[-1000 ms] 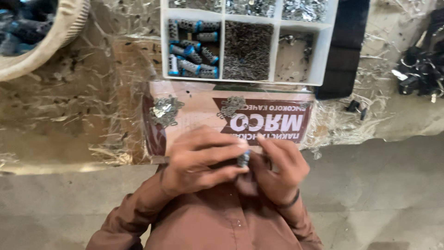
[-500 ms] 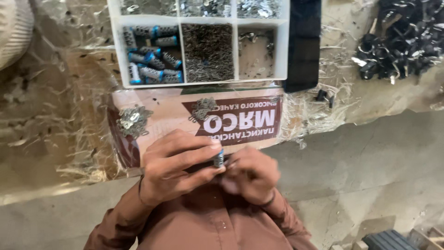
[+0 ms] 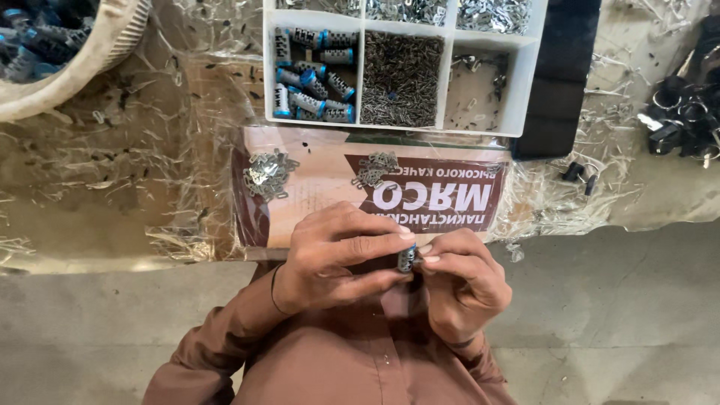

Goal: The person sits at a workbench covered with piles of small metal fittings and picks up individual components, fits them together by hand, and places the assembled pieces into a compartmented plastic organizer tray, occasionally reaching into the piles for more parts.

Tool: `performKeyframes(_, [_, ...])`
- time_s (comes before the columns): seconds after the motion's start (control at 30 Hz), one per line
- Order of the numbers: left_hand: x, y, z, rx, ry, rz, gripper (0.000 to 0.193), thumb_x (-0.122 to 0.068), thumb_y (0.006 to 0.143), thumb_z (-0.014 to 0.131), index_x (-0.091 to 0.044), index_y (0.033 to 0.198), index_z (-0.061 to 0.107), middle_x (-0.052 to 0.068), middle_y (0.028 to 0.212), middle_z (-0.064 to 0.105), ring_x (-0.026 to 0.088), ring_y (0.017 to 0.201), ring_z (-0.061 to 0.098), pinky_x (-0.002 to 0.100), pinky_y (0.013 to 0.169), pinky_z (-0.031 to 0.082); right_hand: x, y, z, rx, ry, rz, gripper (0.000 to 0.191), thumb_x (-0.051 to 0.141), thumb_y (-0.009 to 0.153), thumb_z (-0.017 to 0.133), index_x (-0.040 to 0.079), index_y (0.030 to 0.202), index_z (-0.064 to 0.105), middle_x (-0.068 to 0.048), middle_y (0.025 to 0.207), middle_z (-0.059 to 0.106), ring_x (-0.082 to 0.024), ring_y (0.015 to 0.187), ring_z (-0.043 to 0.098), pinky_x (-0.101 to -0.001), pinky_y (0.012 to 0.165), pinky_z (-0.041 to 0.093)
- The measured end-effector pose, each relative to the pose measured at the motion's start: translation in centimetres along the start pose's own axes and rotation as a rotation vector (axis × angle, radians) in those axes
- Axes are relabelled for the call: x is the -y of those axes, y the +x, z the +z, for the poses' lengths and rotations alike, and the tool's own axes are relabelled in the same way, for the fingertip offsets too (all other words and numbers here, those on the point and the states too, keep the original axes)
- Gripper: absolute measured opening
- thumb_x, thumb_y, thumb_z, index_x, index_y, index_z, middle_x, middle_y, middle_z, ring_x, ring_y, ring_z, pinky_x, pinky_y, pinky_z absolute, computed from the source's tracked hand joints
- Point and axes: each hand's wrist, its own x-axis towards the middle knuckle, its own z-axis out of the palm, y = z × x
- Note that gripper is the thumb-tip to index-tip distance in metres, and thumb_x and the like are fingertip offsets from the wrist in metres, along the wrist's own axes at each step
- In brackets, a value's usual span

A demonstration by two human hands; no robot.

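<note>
White plastic compartments of a parts tray (image 3: 525,82) are sitting along the far edge of the worktop (image 3: 90,187): the left one is holding blue-and-silver cylinders (image 3: 311,75), the middle one a heap of fine dark pins (image 3: 401,75), the right one only a few scattered bits. A woven basket (image 3: 82,71) at the far left corner is holding more dark parts. Two small piles of metal clips (image 3: 266,174) are lying on a printed cardboard sheet (image 3: 315,210) just in front of the tray.

At the near edge, the left hand (image 3: 330,259) is pinching a small cylinder (image 3: 406,259) between thumb and forefinger, while the right hand (image 3: 461,285), fingers curled, is gripping its other side. Both hands are hovering just off the cardboard's near edge, over the person's brown sleeves. Black rings (image 3: 686,120) are crowding the far right edge; plastic-covered worktop is lying bare to the left of the cardboard.
</note>
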Motion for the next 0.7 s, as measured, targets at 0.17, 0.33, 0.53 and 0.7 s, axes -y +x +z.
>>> performKeyframes(0.17, [0.0,0.1,0.3,-0.012,-0.015,-0.008,0.049,-0.016,0.079,0.092,-0.011,0.123,0.073,0.004,0.117,0.072,0.022,0.091,0.070,0.033,0.080,0.058,0.0,0.2,0.2,-0.029,-0.110,-0.080,0.022,-0.019,0.081,0.070,-0.002,0.095,0.067,-0.013,0.093,0.069,-0.019,0.083,0.067,-0.0242,0.072,0.054])
performKeyframes(0.33, [0.1,0.2,0.4,-0.002,0.015,0.017,0.046,-0.016,0.080,0.091,-0.010,0.122,0.074,0.005,0.115,0.072,0.023,0.090,0.069,0.033,0.080,0.057,-0.1,0.4,0.6,-0.072,-0.137,-0.149,0.021,-0.016,0.083,0.072,0.000,0.095,0.067,-0.013,0.092,0.070,-0.019,0.084,0.068,-0.0247,0.073,0.055])
performKeyframes(0.53, [0.4,0.3,0.6,-0.008,0.031,0.026,0.045,-0.016,0.081,0.090,-0.010,0.122,0.073,0.004,0.115,0.071,0.023,0.091,0.070,0.034,0.081,0.057,-1.0,0.4,-0.9,0.058,0.002,0.024,0.024,-0.014,0.080,0.075,0.000,0.099,0.069,-0.012,0.092,0.073,-0.015,0.077,0.068,-0.0223,0.066,0.052])
performKeyframes(0.7, [0.3,0.5,0.8,0.050,0.013,0.038,0.044,-0.015,0.080,0.090,-0.009,0.121,0.075,0.006,0.114,0.073,0.022,0.086,0.069,0.034,0.077,0.055,-0.9,0.6,-3.2,0.208,0.456,0.460,0.028,-0.010,0.085,0.075,-0.002,0.112,0.069,-0.013,0.099,0.069,-0.016,0.086,0.066,-0.0259,0.076,0.053])
